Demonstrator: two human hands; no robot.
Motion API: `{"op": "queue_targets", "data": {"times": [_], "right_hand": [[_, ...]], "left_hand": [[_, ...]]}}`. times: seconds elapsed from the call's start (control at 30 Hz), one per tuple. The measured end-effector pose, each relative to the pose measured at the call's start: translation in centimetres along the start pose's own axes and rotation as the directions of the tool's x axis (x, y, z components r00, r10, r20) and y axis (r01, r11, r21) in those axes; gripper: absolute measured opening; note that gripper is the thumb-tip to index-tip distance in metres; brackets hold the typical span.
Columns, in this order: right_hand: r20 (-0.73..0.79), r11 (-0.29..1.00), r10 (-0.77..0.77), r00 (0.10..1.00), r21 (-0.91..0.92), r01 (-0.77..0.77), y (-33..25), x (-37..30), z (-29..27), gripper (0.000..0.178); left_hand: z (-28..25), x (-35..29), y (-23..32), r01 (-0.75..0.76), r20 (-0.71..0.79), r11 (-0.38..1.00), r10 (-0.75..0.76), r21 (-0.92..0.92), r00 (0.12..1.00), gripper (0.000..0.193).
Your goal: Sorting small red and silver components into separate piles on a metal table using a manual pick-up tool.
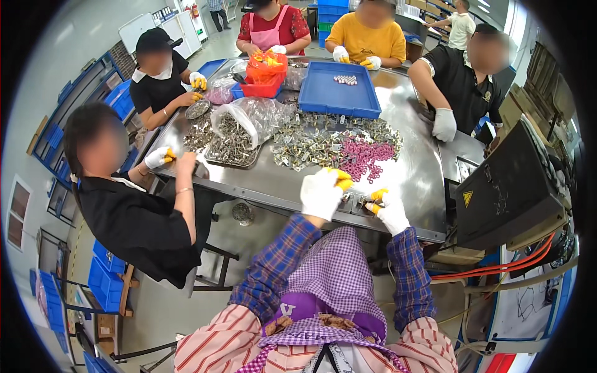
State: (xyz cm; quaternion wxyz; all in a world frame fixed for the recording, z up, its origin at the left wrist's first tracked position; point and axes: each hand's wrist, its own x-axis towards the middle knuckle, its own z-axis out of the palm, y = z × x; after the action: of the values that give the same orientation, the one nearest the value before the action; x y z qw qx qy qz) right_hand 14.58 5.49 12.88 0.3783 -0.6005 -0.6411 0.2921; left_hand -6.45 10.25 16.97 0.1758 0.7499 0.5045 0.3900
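Note:
My left hand (323, 191) and my right hand (387, 209) wear white gloves with yellow fingertips and rest at the near edge of a steel table (420, 180). Between the fingertips of both hands sits a small metal part (359, 201); which hand grips it I cannot tell. Just beyond my hands lies a heap of pink rings (360, 158) and a wider spread of small metal pieces (311, 143).
Several other gloved people sit around the table. A blue tray (339, 93), a red bin (264, 78), clear bags of metal parts (239, 127) and a metal tray stand farther off. A black machine (507, 186) with orange cables is at my right.

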Motion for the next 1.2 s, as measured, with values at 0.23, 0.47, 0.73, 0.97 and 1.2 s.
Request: {"op": "queue_targets", "data": {"times": [0.23, 0.47, 0.73, 0.97, 1.2], "right_hand": [[-0.088, 0.992, 0.036, 0.996, -0.117, -0.046, 3.2, 0.5, 1.2, 0.021], [0.016, 0.984, -0.107, 0.994, -0.139, 0.108, 1.0, -0.6, 0.5, 0.032], [-0.108, 0.762, -0.46, 0.881, -0.557, 0.33, -1.1, -2.7, 0.6, 0.046], [-0.477, 0.751, 0.097, 0.874, -0.541, -0.379, 4.1, -0.3, -5.2, 0.044], [-0.64, 0.63, 0.062, 0.766, -0.57, -0.527, 10.3, 5.6, -9.0, 0.041]], "left_hand": [[5.7, -1.9, 1.6, -0.235, -0.044, 0.866, 0.282, 0.442, 0.958, 0.021], [5.5, -1.2, -0.1, -0.42, -0.031, 0.859, 0.447, 0.293, 0.894, 0.022], [4.7, -1.7, 0.2, -0.276, -0.024, 0.896, 0.302, 0.347, 0.953, 0.046], [-8.6, -0.6, -4.0, 0.402, -0.396, 0.89, -0.297, 0.215, 0.869, 0.057], [-3.9, -2.1, -15.3, 0.513, -0.489, 0.816, -0.345, 0.265, 0.801, 0.043]]}}
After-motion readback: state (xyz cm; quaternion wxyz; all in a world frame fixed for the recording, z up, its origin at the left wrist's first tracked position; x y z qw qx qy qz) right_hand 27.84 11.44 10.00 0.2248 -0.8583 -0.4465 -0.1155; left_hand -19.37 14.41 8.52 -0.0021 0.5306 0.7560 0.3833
